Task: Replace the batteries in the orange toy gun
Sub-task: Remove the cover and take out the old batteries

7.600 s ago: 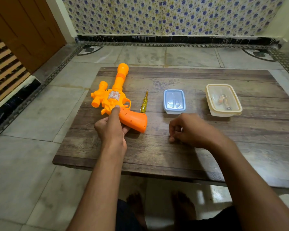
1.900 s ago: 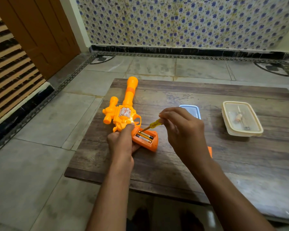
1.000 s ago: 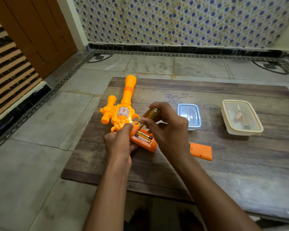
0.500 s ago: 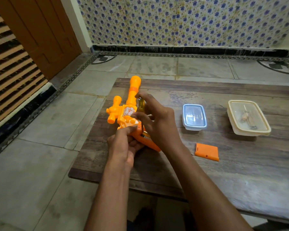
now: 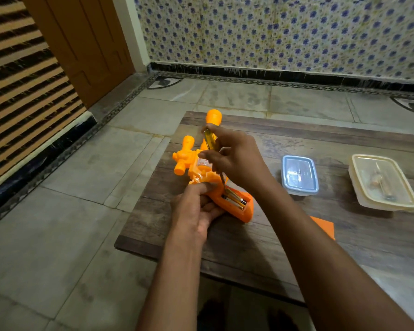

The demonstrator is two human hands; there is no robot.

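Note:
The orange toy gun lies on the low wooden table, barrel pointing away from me. Its handle compartment is uncovered and batteries lie inside. My left hand grips the gun at the handle, thumb on top. My right hand holds a yellow screwdriver upright; its metal tip reaches down to the near end of the batteries. The orange battery cover lies on the table, partly hidden by my right forearm.
A small blue-lidded plastic box stands to the right of the gun. Further right is a cream-lidded box with small items inside. The table's left edge drops to the tiled floor. My feet show below the near edge.
The battery cover came off the handle and was laid on the table. My right hand turned the screwdriver upright and brought its tip down into the compartment. The left hand keeps its grip.

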